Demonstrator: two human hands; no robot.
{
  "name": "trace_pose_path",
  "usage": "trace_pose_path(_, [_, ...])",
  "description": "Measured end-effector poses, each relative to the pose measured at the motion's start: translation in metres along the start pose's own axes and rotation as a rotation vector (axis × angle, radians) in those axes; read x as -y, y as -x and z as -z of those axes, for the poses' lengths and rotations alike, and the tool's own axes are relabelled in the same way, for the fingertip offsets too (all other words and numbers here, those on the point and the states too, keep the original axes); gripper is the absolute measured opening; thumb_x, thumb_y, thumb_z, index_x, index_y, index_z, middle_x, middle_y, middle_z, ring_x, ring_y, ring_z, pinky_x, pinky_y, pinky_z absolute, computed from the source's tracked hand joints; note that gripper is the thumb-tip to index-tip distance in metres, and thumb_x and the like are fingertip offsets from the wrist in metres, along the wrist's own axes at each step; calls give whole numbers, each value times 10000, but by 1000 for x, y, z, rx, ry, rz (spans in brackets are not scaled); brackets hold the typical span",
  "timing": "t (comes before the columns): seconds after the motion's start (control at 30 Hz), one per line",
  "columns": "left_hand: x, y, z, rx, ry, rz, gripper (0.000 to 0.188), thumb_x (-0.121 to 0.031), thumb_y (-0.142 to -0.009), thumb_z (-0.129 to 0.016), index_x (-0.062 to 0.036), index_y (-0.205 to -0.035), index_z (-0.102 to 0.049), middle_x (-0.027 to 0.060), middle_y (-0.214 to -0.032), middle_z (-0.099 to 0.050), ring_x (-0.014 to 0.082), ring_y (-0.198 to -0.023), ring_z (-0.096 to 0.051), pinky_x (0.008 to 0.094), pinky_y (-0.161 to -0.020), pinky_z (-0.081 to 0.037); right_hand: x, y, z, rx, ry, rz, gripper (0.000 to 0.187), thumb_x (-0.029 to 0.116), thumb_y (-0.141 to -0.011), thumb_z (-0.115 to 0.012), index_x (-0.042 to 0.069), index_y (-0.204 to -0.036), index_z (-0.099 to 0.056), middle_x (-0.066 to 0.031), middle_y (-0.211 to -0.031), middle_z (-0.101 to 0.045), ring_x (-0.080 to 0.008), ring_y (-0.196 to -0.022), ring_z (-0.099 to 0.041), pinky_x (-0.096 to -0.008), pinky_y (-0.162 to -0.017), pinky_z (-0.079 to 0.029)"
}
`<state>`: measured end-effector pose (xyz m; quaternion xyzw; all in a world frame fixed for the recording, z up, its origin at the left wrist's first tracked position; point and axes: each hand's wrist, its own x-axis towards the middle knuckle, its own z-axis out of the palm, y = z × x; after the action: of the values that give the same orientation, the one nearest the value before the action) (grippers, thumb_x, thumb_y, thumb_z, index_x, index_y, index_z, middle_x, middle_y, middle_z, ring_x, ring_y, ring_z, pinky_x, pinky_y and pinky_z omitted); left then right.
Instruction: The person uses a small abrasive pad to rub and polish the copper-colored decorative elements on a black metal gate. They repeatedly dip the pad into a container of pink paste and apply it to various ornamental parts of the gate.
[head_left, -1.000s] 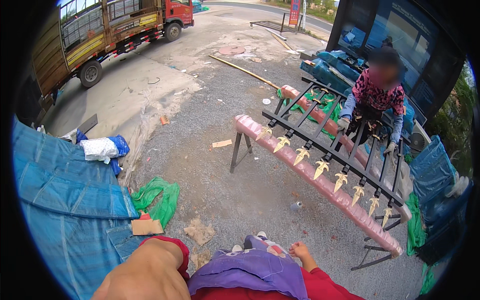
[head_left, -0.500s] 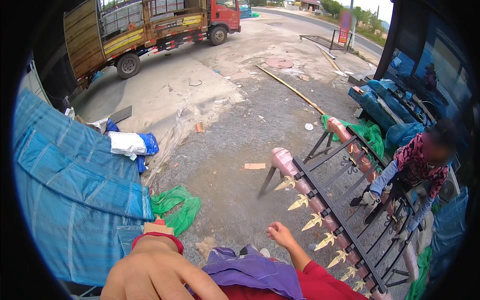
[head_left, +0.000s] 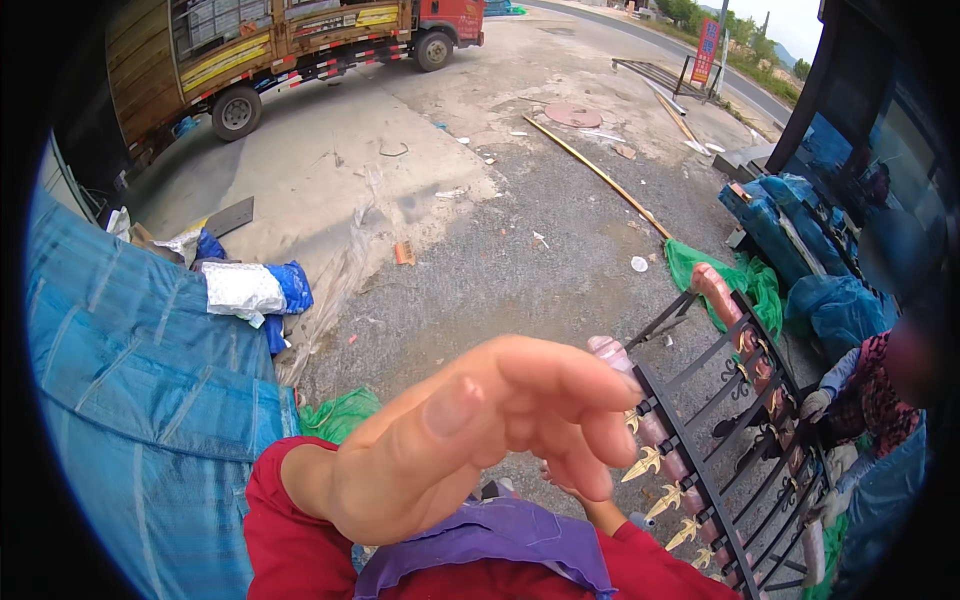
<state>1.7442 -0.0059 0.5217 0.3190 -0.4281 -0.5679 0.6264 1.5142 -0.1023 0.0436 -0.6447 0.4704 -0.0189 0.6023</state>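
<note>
My left hand [head_left: 480,425] is raised large in the middle of the view, its fingers loosely bent, the thumb apart from them. Nothing is in it. Most of my right hand [head_left: 562,482] is hidden behind it, low near my purple apron [head_left: 490,550]; its fingers cannot be made out. To the right a black metal railing panel [head_left: 705,490] with gold spear-shaped tips [head_left: 645,463] lies on pink-wrapped supports [head_left: 714,290]. My left fingertips overlap its near corner in view; no contact can be made out.
At the panel's far side a person in gloves [head_left: 818,403] bends over it. Blue sheeting [head_left: 150,400] covers the left side, beside white and blue sacks [head_left: 245,288]. Green netting [head_left: 340,412] lies on the ground. A long pole [head_left: 600,175] and a red truck [head_left: 452,22] are farther off.
My left hand has swung from the lower left up to the middle, now covering most of my right hand. The view has shifted slightly, and the person at the panel appears farther right.
</note>
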Motion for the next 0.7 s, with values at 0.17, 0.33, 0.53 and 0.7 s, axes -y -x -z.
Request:
trace_pose_path(0.17, [-26,-67,29,527,295,351,688,-555,-932,-321,56,-1227,-428,195,-1083,-549,254,-939,-570,381,-875,-430,64,-24,-9,-48,24,-24,277,211,-902,-566,-8,-1071,-568,-109,-900,-659,-167,-731,-640,-325,-680,-509])
trace_pose_path(0.33, [-21,-115,24,788,489,523,483,-414,-939,-407,37,-1092,-484,148,-951,-576,213,-871,-568,340,-801,-434,149,-27,0,-163,-99,-31,272,197,-898,-563,-4,-1082,-570,-117,-926,-667,-191,-756,-652,-333,-698,-512])
trace_pose_path(0.53, [-33,-192,51,733,349,451,285,-262,-937,-501,19,-956,-541,108,-827,-609,184,-800,-575,307,-720,-443,120,-87,37,-235,-52,-174,320,261,-881,-572,1,-1067,-576,-137,-928,-667,-210,-770,-664,-335,-717,-510])
trace_pose_path(0.7, [-22,-299,57,974,24,609,272,-239,-890,-548,24,-962,-548,124,-848,-621,214,-762,-599,323,-696,-466,132,-190,79,-279,36,-60,337,269,-872,-577,15,-1093,-572,-175,-993,-660,-285,-918,-646,-373,-800,-498])
